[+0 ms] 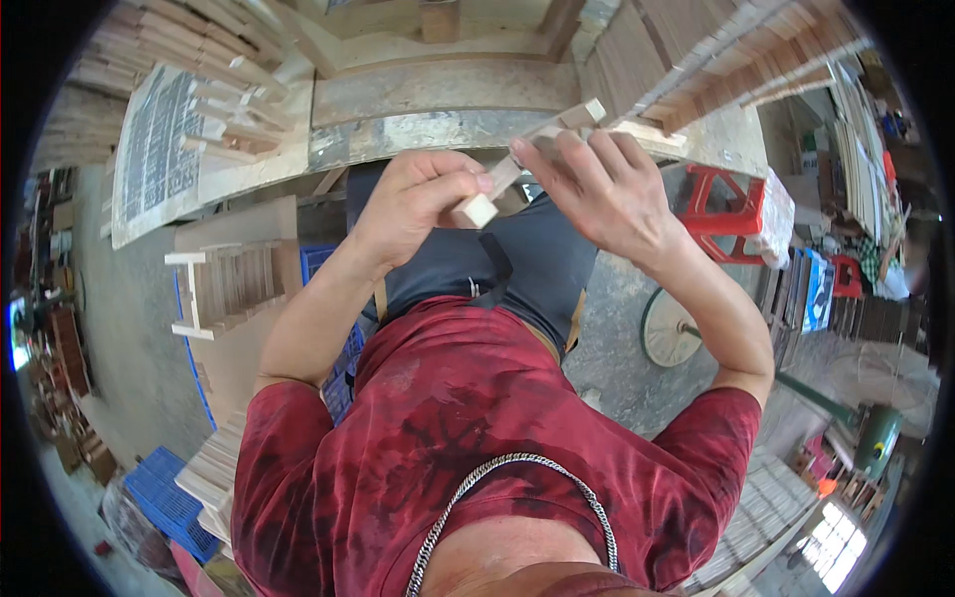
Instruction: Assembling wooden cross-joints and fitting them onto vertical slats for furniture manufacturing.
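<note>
A short, pale wooden bar (506, 175) with squared ends is held slantwise over my lap, just off the workbench's front edge. Its near end points towards me on the left, and the far end reaches over the bench to the right. My left hand (418, 199) pinches it by the near end, thumb on top. Closed over its farther half is my right hand (607, 189), with the thumb along the bar and the fingers bent across it. Those fingers hide part of the wood, so I cannot tell whether a second piece lies beneath them.
The worn workbench (398, 129) runs across in front of me. Several wooden sticks (239, 129) lie at its left, and stacked boards (647, 60) stand at its right. A red stool (721, 214) is on the right, and stacked wood strips (234, 287) stand on the left.
</note>
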### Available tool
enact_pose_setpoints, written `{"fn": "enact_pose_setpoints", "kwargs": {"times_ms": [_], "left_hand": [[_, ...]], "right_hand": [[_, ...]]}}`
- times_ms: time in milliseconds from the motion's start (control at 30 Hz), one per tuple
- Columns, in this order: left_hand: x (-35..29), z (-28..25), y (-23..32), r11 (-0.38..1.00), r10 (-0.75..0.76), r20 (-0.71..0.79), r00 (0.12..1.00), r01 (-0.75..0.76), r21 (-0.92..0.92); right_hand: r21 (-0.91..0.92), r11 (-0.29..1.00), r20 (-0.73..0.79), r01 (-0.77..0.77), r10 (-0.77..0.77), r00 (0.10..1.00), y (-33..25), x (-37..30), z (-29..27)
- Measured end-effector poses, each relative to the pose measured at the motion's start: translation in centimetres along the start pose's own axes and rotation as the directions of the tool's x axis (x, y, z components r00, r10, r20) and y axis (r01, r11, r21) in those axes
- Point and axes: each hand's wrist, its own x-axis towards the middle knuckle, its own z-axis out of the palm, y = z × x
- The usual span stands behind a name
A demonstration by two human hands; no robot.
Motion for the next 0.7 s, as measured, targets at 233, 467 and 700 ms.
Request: {"fn": "enact_pose_setpoints", "kwargs": {"times_ms": [233,467,700], "left_hand": [[0.2,0.6,-0.5,0.997,0.072,-0.168,0.983,-0.067,0.031],[-0.7,-1.0,0.4,0.99,0.108,-0.259,0.96,-0.127,-0.057],[-1.4,-1.7,0.2,0.766,0.556,-0.261,0.789,-0.366,0.528]], "right_hand": [[-0.328,0.933,0.357,0.146,-0.021,0.934,-1.9,2.3,-1.4],[-0.4,0.901,0.411,0.17,0.01,0.911,-0.7,2.6,-0.7],[0.476,0.809,0.334,-0.345,0.196,0.922,-0.4,5.0,-2.5]]}}
